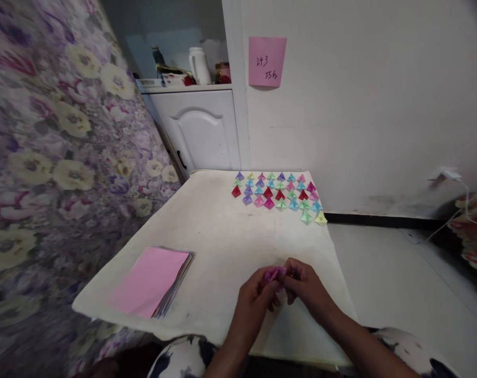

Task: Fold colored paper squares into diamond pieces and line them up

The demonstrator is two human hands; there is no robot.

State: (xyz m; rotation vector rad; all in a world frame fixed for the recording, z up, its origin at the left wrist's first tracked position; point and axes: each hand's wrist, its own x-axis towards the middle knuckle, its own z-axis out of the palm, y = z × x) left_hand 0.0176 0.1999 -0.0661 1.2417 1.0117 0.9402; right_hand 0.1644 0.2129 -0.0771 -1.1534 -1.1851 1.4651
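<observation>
Near the front edge of the table, a small magenta folded paper piece [275, 272] is held between my two hands. My left hand [257, 291] grips it from the left, with thumb and fingers closed round it. From the right, the fingertips of my right hand [303, 283] pinch its edge. Fingers cover much of the paper, so its full shape is hidden. Toward the far right of the table stand rows of small folded paper pieces [279, 195] in red, pink, green, blue, purple and yellow.
A stack of coloured paper sheets [151, 281], pink on top, lies at the table's left. The cream-covered table [210, 226] meets a wall and a white cabinet [201, 131]. A floral curtain [73, 157] hangs along the left. A pink note [267, 61] is on the wall.
</observation>
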